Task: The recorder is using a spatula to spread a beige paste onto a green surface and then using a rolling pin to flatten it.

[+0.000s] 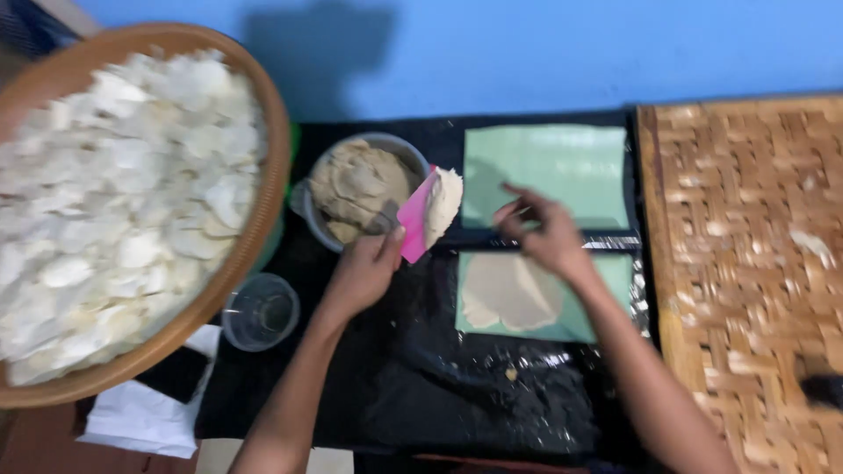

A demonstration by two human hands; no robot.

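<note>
My left hand (364, 268) grips a pink scraper (415, 221) loaded with a lump of beige dough (443, 204), held beside a grey bowl of dough (358, 183). My right hand (543, 233) hovers with fingers spread over the gap between two pale green sheets. The near green sheet (606, 279) carries a thin spread of dough (505, 291). The far green sheet (546, 168) is bare. Both lie on a black plastic cover (457, 386).
A large round basket (277, 149) piled with white chips fills the left. A small clear cup (261, 312) stands below the bowl. A woven bamboo mat (746, 263) lies at the right. White cloth (140, 420) sits at the lower left.
</note>
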